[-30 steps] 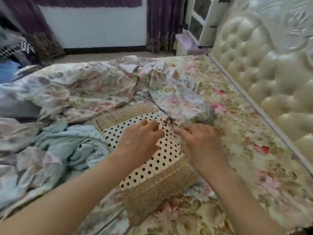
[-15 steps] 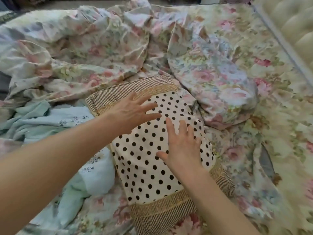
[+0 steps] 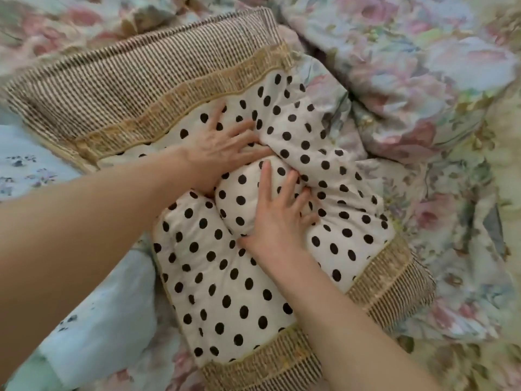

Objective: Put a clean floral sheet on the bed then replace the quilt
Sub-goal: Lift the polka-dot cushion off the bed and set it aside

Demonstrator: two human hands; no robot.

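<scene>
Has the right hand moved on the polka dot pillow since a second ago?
Yes. The right hand came off the floral bundle onto the middle of the pillow and now presses into it.

A cream pillow with black polka dots (image 3: 225, 280) has gold-and-brown striped end bands. Right and far: pink-rose floral bedding (image 3: 423, 80). Left: pale blue cloth with small dark sprigs (image 3: 93, 320).
</scene>
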